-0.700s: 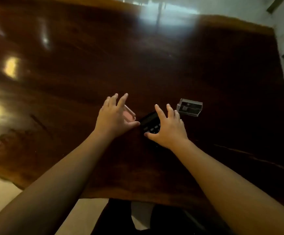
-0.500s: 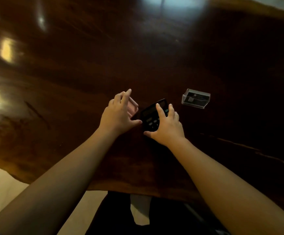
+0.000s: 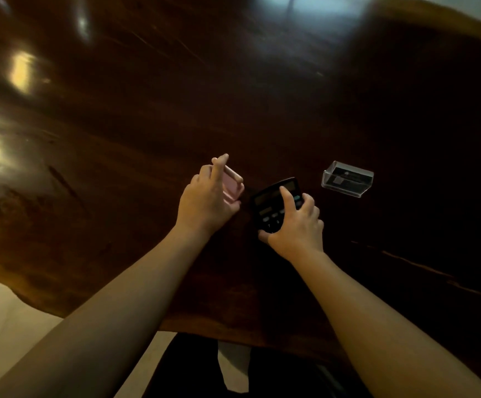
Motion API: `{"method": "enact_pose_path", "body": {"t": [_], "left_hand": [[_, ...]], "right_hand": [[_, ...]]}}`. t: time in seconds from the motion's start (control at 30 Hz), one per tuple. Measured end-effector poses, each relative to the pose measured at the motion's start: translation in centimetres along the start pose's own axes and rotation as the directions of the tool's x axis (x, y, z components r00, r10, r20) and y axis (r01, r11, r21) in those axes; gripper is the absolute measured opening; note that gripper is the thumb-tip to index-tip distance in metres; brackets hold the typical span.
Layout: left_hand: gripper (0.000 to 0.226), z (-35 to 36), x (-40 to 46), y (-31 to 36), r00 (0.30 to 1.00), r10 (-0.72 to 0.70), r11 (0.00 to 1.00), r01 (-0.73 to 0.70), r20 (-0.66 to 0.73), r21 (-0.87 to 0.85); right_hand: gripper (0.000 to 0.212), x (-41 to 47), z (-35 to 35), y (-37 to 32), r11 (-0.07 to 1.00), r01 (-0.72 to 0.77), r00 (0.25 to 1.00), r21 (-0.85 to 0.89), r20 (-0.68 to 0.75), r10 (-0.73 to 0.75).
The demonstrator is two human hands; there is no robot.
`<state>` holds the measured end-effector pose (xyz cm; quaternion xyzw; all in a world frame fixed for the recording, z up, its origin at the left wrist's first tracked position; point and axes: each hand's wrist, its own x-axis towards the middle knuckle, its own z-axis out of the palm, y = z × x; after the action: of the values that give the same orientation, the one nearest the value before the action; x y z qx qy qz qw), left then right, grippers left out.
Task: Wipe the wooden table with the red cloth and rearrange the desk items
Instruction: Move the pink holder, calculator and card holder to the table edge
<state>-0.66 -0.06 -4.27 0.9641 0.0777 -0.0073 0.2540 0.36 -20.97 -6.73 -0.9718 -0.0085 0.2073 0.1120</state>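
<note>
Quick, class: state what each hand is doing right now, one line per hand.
Left hand: closed around the pink object.
Right hand: gripping the black calculator, fingers over its keys.

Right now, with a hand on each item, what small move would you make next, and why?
Probably lift both clear. The left hand already curls round the pink box, the right hand covers the calculator, and both seem to lie on the table.
</note>
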Motion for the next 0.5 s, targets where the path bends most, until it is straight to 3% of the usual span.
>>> {"method": "enact_pose_path", "body": {"t": [0.3,0.5], "left_hand": [[0.11,-4.3,-2.7,-4.2,0.982,-0.165,0.985,0.159,-0.087,-0.074],[0.107,-8.6,-6.7,-10.2,0.903,-0.362,0.928,0.326,-0.231,-0.182]], "right_hand": [[0.116,-0.7,-1.8,-2.3,0.997,0.006,0.999,0.081,-0.053,-0.001],[0.112,-1.3,-1.3,-8.6,0.987,0.153,0.988,0.044,0.001,-0.153]]}}
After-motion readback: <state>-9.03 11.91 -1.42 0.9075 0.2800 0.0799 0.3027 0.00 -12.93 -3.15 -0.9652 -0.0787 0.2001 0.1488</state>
